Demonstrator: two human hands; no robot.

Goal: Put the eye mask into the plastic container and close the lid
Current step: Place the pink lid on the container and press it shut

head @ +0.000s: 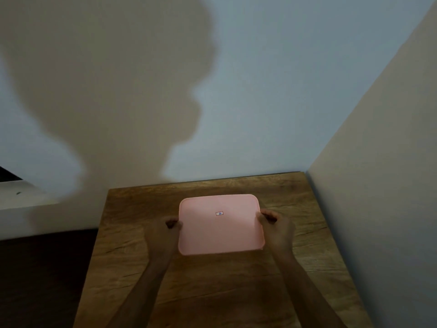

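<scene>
Table: wood, set in a wall corner. Lid: pink, flat, covering the container, so neither it nor the mask shows (likely inside). Your left hand and right hand pinch the lid's side edges, fingers curled. Looks like the closing step; next, press down around the rim until it seats.

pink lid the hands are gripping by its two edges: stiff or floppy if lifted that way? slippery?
The pink lid looks flat and unbent between the left hand and right hand, so probably fairly stiff. It looks thin, so likely light. Its smooth, plain surface may be a bit slippery; an edge grip seems sensible.
</scene>
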